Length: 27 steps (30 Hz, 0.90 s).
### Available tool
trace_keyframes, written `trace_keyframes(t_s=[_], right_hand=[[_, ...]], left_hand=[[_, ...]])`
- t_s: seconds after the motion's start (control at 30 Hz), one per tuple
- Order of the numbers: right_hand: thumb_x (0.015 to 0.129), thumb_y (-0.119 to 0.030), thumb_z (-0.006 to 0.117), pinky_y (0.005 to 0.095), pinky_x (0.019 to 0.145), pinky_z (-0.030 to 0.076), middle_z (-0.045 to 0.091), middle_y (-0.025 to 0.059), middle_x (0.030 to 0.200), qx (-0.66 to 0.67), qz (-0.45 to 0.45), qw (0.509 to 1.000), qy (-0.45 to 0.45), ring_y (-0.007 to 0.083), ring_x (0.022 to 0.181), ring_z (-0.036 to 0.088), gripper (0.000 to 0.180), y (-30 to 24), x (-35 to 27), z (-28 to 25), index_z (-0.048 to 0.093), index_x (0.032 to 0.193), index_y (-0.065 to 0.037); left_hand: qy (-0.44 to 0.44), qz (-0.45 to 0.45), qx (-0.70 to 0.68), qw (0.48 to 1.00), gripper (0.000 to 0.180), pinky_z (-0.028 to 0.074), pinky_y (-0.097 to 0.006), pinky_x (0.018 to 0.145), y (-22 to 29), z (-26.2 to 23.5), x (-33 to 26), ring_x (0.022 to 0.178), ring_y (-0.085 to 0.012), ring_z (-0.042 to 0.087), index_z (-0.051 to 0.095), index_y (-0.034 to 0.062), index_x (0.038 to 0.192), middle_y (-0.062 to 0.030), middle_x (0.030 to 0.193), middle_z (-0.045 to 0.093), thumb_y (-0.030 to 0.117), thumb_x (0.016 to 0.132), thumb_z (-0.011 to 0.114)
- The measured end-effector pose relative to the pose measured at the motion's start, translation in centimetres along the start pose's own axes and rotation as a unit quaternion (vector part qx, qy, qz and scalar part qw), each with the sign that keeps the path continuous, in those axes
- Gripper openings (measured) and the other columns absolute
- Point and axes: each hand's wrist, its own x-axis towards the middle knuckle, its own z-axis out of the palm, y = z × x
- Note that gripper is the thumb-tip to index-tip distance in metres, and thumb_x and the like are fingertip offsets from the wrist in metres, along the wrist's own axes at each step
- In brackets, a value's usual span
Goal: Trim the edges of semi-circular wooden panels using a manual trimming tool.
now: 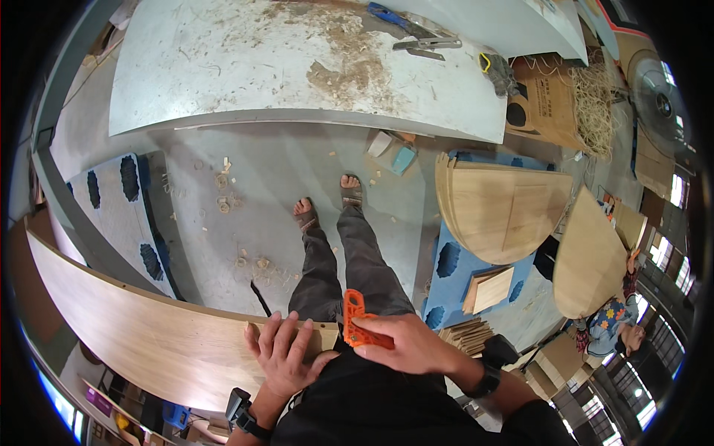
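Clamping its fingers on the orange tool (351,328), the right hand (405,343) is holding it just beside the wooden board (163,334); the left hand (286,355) is resting there on the wood, fingers slightly apart!

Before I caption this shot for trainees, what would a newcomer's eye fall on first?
Probably the orange hand tool in the right hand, beside the end of the long wooden panel where the left hand rests. Next, the rounded wooden boards stacked on the blue pallet at right, and the littered white worktop at top.
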Motion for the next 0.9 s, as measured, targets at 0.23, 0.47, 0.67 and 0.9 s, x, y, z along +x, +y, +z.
trace_keyframes(t_s=[0.23,0.47,0.67,0.9], right_hand=[[0.089,-0.03,0.069,0.0264,0.075,0.049,0.068,0.0076,0.093,0.165,0.117,0.974,0.105,0.0096,0.083,0.061,0.048,3.8,-0.1,0.6,0.058,0.126,-0.001],[0.091,-0.028,0.068,0.024,0.077,0.048,0.064,0.0057,0.101,0.255,0.108,0.953,0.121,0.009,0.088,0.058,0.052,2.2,-0.6,-2.1,0.053,0.131,0.002],[0.092,-0.028,0.066,0.0237,0.07,0.048,0.062,0.002,0.096,0.323,0.083,0.932,0.144,0.0065,0.082,0.057,0.046,2.4,-2.1,-4.0,0.056,0.129,-0.003],[0.096,-0.038,0.059,0.0265,0.076,0.047,0.055,0.0021,0.113,0.425,0.023,0.901,0.089,0.0101,0.091,0.055,0.057,3.5,-3.9,-7.1,0.045,0.142,-0.007]], left_hand=[[0.03,-0.024,-0.034,0.999,0.059,0.014,-0.056,0.113,1.3,-1.0,2.8,0.124,-0.0292,0.047,0.062,0.0112,0.112,-0.0068,0.121,0.058,0.055,0.074,0.074],[0.084,-0.039,-0.048,0.995,0.017,0.028,-0.051,0.107,4.1,1.4,7.1,0.094,-0.0235,0.061,0.057,0.01,0.079,-0.0053,0.087,0.062,0.009,0.071,0.072],[0.048,0.019,-0.025,0.998,0.017,0.037,-0.049,0.098,3.9,1.7,7.6,0.084,-0.0248,0.061,0.055,0.0075,0.076,-0.0062,0.08,0.06,0.008,0.072,0.072],[0.124,0.076,-0.07,0.987,0.019,0.043,-0.047,0.087,3.3,1.1,8.4,0.084,-0.0279,0.06,0.057,0.0077,0.076,-0.0051,0.083,0.062,0.009,0.073,0.076]])
